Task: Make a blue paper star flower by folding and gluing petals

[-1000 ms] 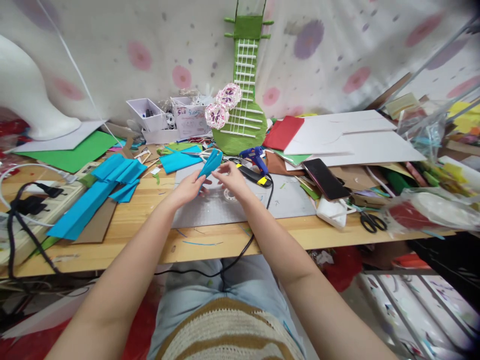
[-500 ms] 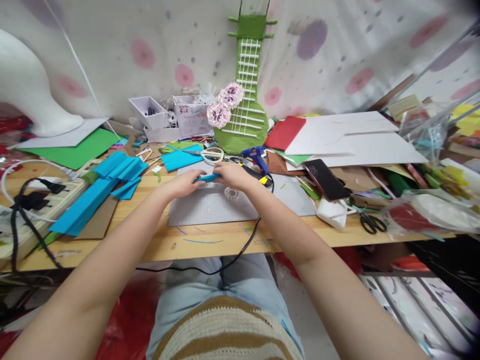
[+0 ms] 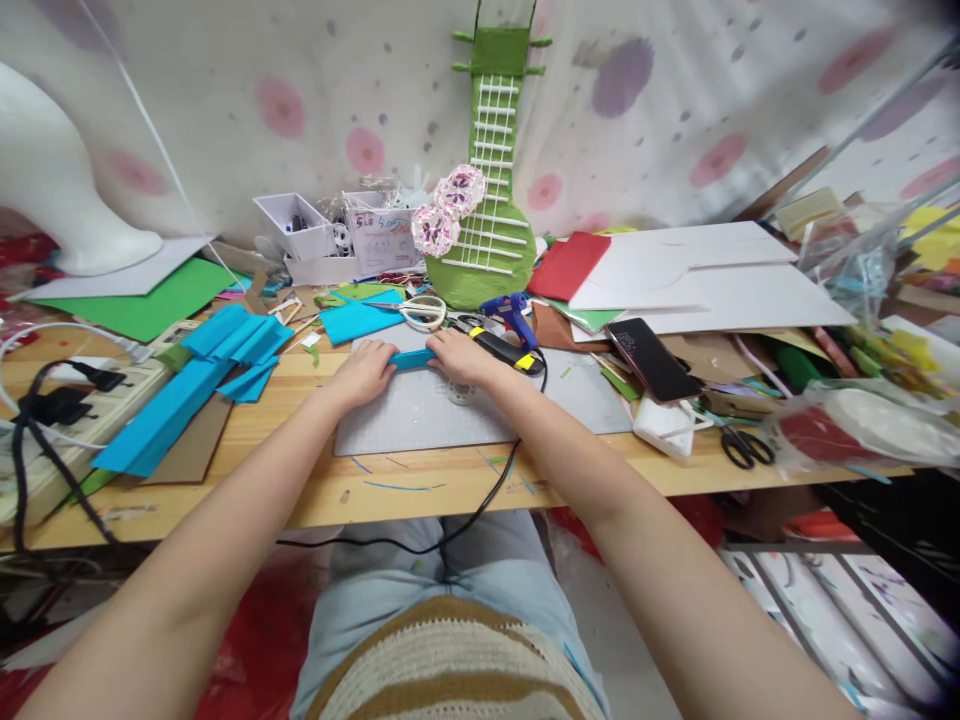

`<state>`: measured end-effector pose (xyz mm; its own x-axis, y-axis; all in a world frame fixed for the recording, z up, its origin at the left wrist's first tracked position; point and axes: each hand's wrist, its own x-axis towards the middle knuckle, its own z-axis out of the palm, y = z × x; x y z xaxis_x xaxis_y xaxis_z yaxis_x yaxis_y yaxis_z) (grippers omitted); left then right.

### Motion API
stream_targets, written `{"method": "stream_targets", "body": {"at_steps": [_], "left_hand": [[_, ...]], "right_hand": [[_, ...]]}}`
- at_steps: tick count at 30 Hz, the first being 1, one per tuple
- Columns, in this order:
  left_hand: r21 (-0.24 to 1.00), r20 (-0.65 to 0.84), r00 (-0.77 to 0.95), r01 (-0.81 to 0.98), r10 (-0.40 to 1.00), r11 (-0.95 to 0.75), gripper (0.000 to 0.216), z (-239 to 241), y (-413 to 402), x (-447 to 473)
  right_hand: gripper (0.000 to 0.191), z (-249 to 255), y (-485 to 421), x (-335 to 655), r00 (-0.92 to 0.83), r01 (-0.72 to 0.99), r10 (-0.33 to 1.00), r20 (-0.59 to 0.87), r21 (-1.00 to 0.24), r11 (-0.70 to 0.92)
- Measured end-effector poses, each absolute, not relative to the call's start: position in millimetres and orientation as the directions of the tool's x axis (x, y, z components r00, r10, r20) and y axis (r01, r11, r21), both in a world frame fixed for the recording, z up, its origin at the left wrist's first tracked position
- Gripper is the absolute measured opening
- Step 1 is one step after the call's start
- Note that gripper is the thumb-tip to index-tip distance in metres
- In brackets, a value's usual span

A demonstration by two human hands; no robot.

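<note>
A narrow folded strip of blue paper [image 3: 412, 359] stretches between my hands over the grey cutting mat [image 3: 420, 420]. My left hand [image 3: 366, 371] grips its left end, fingers closed. The other end is pinched by my right hand [image 3: 459, 356]. Below the right hand a clear tape roll [image 3: 459, 390] lies on the mat, partly covered. Just beyond the hands are light-handled scissors [image 3: 423, 312], a flat blue paper piece [image 3: 361, 318], a blue glue gun [image 3: 511, 314] and a black-and-yellow tool [image 3: 507, 352], perhaps a utility knife.
A green guitar-shaped craft [image 3: 487, 240] stands at the back. Folded blue paper [image 3: 180, 390] lies beside a power strip [image 3: 97, 430] at left. At right are a phone [image 3: 654, 358], black scissors [image 3: 746, 446] and white boards [image 3: 682, 265]. A black cord [image 3: 495, 490] crosses the table edge.
The blue strip now lies flatter and shows more of its length between my hands. Both hands have shifted slightly, uncovering more of the black-and-yellow tool.
</note>
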<state>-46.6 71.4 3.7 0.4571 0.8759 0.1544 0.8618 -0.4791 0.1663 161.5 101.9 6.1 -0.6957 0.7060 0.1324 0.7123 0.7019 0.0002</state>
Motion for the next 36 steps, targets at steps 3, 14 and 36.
{"method": "stream_targets", "body": {"at_steps": [3,14,36], "left_hand": [[0.142,0.179,0.456,0.865,0.872,-0.481,0.027,4.9,69.0,-46.1],[0.149,0.191,0.428,0.877,0.883,-0.457,0.024,5.7,68.8,-44.0],[0.795,0.058,0.115,0.596,0.992,-0.115,0.037,25.6,61.0,-76.4]], "right_hand": [[0.029,4.8,101.7,161.0,-0.699,0.711,0.700,0.149,0.031,0.703],[0.030,7.1,100.6,160.6,-0.719,0.695,0.688,0.098,0.057,0.717],[0.017,42.9,85.7,172.0,-0.692,0.685,0.719,0.066,-0.254,0.683]]}}
